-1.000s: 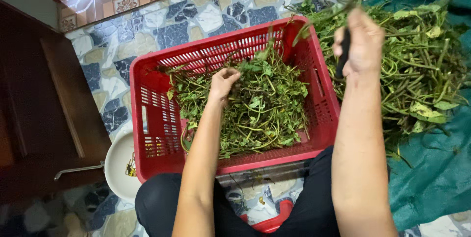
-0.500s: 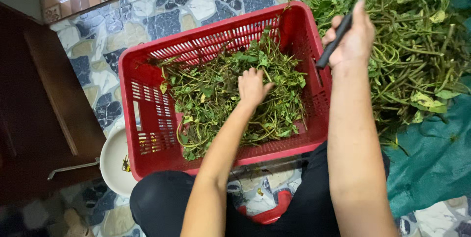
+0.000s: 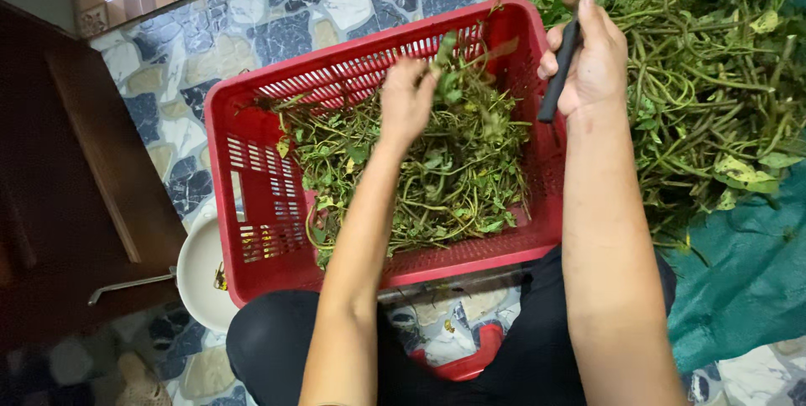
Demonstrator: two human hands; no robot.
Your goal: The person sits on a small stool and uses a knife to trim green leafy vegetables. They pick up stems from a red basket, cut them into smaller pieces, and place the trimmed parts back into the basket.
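Head view, only one: person sitting on the floor, looking down at a red plastic crate (image 3: 252, 204) between the knees.

Left hand (image 3: 406, 104) is hovering over the crate, fingers pinched shut on a small bunch of green stems and leaves (image 3: 457, 70), lifting or dropping them above the heap of trimmed greens (image 3: 411, 179) filling the crate. Cannot tell which way the bunch is moving.

Right hand (image 3: 588, 66) is sitting at the crate's far right corner, fist clamped on a black-handled knife (image 3: 561, 70), thin blade pointing up and out of frame. Hands are apart, near each other.

Untrimmed pile of long green stalks (image 3: 714, 104) is lying on a teal tarp (image 3: 747, 280), just right of the crate. White bowl (image 3: 197, 272) is tucked against the crate's left side, partly hidden.

Step, as I read it: sorting cut greens into the crate, knife parked in the right hand. Next move probably calls for the left hand opening over the heap, then reaching right to the stalk pile, keeping clear of the blade.
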